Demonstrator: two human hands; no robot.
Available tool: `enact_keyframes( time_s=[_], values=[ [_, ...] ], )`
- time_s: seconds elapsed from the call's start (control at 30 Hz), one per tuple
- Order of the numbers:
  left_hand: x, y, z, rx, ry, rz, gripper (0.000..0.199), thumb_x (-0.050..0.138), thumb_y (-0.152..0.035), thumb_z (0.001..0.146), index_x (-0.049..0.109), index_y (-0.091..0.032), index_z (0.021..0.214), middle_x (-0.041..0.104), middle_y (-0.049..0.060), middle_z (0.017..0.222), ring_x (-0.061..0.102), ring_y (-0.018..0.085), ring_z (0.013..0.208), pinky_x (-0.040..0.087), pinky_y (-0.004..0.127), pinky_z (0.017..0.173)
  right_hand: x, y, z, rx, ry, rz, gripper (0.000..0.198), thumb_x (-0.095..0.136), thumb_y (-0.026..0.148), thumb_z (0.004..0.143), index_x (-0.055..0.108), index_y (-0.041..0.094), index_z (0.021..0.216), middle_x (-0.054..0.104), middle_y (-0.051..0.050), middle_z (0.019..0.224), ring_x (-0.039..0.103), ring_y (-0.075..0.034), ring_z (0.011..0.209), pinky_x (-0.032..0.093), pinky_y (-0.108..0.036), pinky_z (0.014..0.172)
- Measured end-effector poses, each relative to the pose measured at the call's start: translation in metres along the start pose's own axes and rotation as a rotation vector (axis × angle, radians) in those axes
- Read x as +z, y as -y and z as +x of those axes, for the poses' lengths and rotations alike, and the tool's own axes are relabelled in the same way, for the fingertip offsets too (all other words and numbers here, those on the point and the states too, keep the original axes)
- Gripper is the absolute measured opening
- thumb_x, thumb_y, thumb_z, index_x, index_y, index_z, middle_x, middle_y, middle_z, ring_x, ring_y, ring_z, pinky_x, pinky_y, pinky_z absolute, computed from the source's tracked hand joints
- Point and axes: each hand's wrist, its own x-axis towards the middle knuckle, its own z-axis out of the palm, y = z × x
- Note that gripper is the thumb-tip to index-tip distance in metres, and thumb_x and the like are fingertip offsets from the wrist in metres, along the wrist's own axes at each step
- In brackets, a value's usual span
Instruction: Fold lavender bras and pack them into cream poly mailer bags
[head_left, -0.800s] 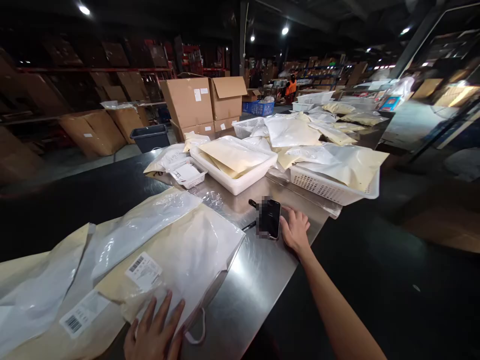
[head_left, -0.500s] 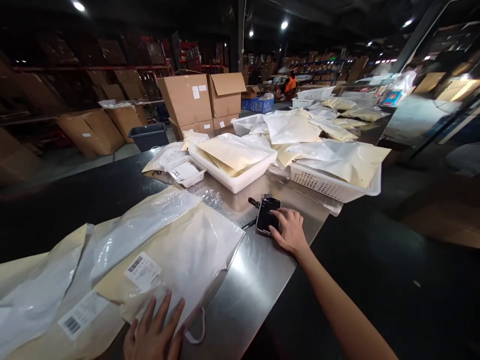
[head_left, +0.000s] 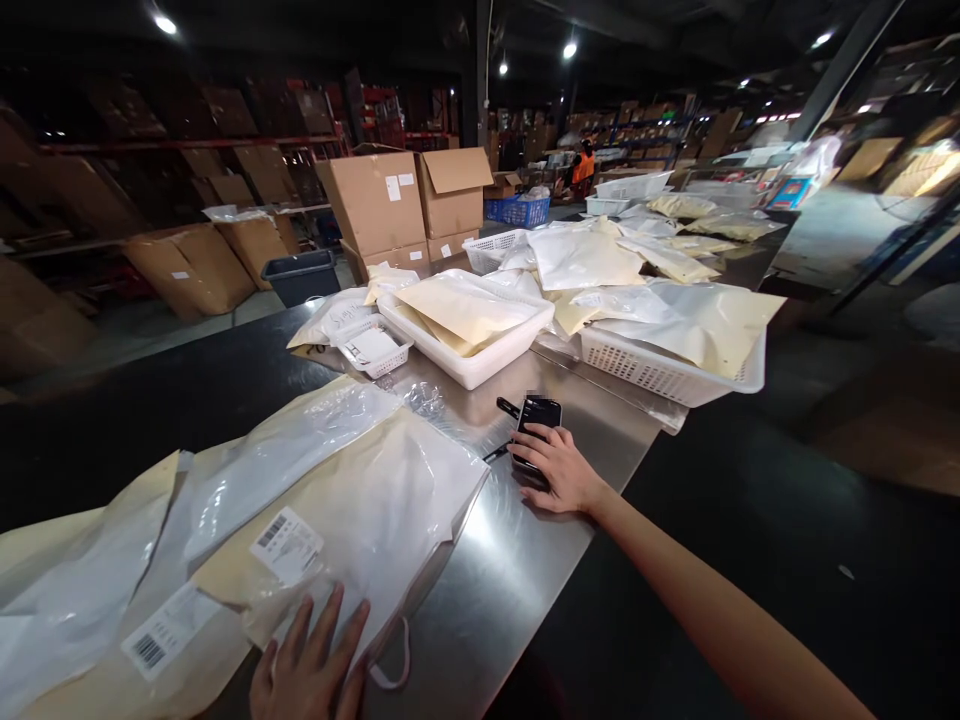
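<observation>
My right hand [head_left: 556, 467] lies over a black phone [head_left: 541, 412], fingers spread across its lower part and the left edge. The phone rests on the metal table [head_left: 517, 570], and a dark pen-like stick [head_left: 508, 407] pokes out beside it. My left hand [head_left: 311, 655] is spread flat on the near edge of a plastic-wrapped paper package [head_left: 375, 490]. On that package is a white barcode label [head_left: 287, 545]. A second barcode label [head_left: 166, 630] shows on the package to its left. By my left fingers a white strap loop [head_left: 397, 655] hangs out.
Behind the phone stand a white tray [head_left: 471, 378] with paper envelopes, a small white basket [head_left: 386, 362] and a larger perforated basket [head_left: 660, 375] piled with packages. Cardboard boxes [head_left: 371, 205] and a dark bin [head_left: 300, 278] stand beyond. A person in an orange vest [head_left: 583, 168] is far back.
My right hand has slid left and lower over the phone, its fingers now covering more of it. My left hand stays on the package.
</observation>
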Motion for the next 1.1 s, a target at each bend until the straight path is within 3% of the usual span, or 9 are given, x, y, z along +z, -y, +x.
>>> enact_keyframes(
  time_s=[0.2,0.33,0.5,0.73,0.83,0.97,1.1],
  values=[
    [0.001,-0.002,0.0,-0.028,0.027,0.025,0.044,0.041,-0.019,0.095,0.067,-0.037,0.126,0.059,0.001,0.139,0.05,0.032,0.131,0.042,0.052,0.099,0.002,0.0,-0.006,-0.012,-0.117,-0.022,0.048,0.053,0.045,0.085,0.061,0.017,0.124,0.069,-0.011,0.113,0.052,-0.029,0.117,0.029,-0.044,0.096],
    [-0.001,-0.002,0.0,-0.011,0.014,0.042,0.044,0.04,-0.018,0.095,0.068,-0.035,0.124,0.059,0.002,0.139,0.052,0.034,0.129,0.043,0.052,0.097,0.005,-0.001,-0.012,0.022,-0.169,-0.049,0.04,0.05,0.046,0.085,0.065,0.019,0.111,0.068,-0.008,0.09,0.056,-0.027,0.101,0.03,-0.044,0.092],
    [-0.004,-0.002,0.002,0.005,-0.006,0.035,0.044,0.039,-0.019,0.095,0.069,-0.033,0.124,0.059,0.003,0.139,0.053,0.035,0.128,0.043,0.052,0.096,0.007,-0.004,-0.014,0.042,-0.181,-0.045,0.032,0.05,0.044,0.084,0.067,0.021,0.1,0.066,-0.007,0.088,0.054,-0.026,0.098,0.03,-0.044,0.09],
    [-0.008,-0.006,0.001,-0.04,-0.017,-0.057,0.044,0.04,-0.018,0.097,0.067,-0.035,0.127,0.056,0.003,0.142,0.047,0.035,0.133,0.039,0.054,0.1,0.001,0.002,-0.014,0.11,-0.303,-0.033,0.026,0.051,0.04,0.084,0.067,0.021,0.09,0.066,-0.008,0.084,0.055,-0.028,0.096,0.032,-0.046,0.087],
    [-0.002,-0.003,-0.003,-0.076,-0.047,-0.152,0.044,0.04,-0.018,0.098,0.065,-0.034,0.129,0.054,0.002,0.144,0.042,0.033,0.137,0.033,0.056,0.106,0.001,0.033,-0.017,0.152,-0.358,0.014,0.023,0.05,0.037,0.085,0.066,0.021,0.089,0.065,-0.009,0.087,0.058,-0.029,0.096,0.038,-0.047,0.083],
    [0.008,0.006,-0.007,-0.122,-0.111,-0.323,0.043,0.038,-0.021,0.099,0.064,-0.033,0.13,0.057,0.002,0.141,0.044,0.03,0.137,0.027,0.057,0.111,0.012,0.118,-0.019,0.105,-0.37,0.143,0.015,0.049,0.029,0.086,0.063,0.025,0.091,0.066,-0.007,0.088,0.064,-0.026,0.092,0.05,-0.044,0.079],
    [-0.02,0.017,0.013,-0.229,-0.158,-0.663,0.043,0.033,-0.032,0.101,0.066,-0.026,0.127,0.062,0.008,0.136,0.052,0.029,0.13,0.033,0.056,0.111,0.021,0.201,-0.01,0.027,-0.348,0.428,0.023,0.051,0.018,0.088,0.057,0.029,0.107,0.068,-0.006,0.096,0.066,-0.024,0.099,0.058,-0.04,0.079]
  ],
)
